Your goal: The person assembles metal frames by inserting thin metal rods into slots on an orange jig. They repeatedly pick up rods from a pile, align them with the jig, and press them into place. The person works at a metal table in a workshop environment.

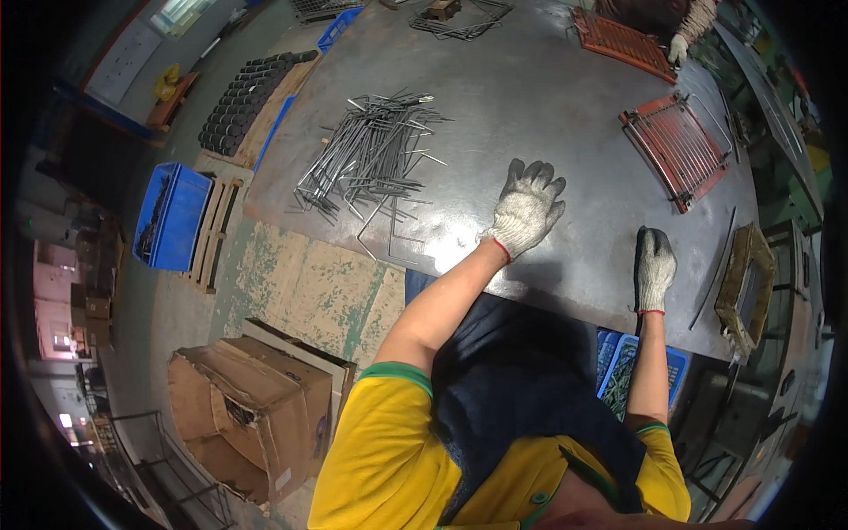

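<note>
My left hand (pixel 528 208), in a pale knit glove with dark fingertips, hovers over or rests on the grey metal table (pixel 495 115); its fingers are stretched out and hold nothing visible. My right hand (pixel 655 272), gloved the same way, is at the table's near right edge with its fingers curled in. Whatever it may hold is hidden; a thin dark edge shows along its left side. Left of my left hand lies a heap of bent metal rods (pixel 367 159). Beyond my right hand sits a red frame with metal bars (pixel 678 146).
At the far edge, a co-worker's gloved hand (pixel 677 50) touches another red frame (pixel 623 42). Bent wire frames (pixel 459 19) lie at the back. A blue bin (pixel 173 216) stands on a pallet at left. Below are a cardboard box (pixel 265 406) and a blue basket (pixel 676 367).
</note>
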Motion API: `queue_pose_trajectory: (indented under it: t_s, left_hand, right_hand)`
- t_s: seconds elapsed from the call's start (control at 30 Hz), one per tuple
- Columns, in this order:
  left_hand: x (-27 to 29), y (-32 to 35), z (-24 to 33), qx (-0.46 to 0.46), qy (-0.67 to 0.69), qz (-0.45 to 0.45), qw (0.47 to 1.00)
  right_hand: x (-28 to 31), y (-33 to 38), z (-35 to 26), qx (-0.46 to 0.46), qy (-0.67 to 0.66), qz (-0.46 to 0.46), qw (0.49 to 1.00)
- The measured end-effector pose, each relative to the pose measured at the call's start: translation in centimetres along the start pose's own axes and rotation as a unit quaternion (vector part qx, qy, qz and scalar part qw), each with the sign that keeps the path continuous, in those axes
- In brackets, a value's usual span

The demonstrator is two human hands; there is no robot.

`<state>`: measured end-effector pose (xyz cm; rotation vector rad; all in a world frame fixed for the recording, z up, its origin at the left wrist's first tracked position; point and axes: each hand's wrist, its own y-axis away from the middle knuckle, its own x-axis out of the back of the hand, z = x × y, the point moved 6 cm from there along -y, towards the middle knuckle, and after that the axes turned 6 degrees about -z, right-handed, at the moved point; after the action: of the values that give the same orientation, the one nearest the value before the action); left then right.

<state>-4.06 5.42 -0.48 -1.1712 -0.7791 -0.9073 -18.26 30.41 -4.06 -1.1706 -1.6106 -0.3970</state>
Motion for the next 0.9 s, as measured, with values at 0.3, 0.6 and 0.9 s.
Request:
queue_pose_trajectory:
  t_s: [0.3,0.6,0.9]
  left_hand:
    - [0.9,-1.2,1.3,-0.003,0.029,-0.02,0.999]
    - [0.5,-1.5,2.3,-0.03,-0.012,-0.056,0.998]
    - [1.0,-1.4,2.4,-0.046,-0.018,-0.038,0.998]
  right_hand:
    - [0.7,0.4,-0.8,-0.069,-0.036,0.004,0.997]
    - [1.5,0.4,-1.6,-0.065,-0.058,-0.067,0.994]
    - [0.9,0.6,-1.7,-0.03,-0.06,-0.054,0.996]
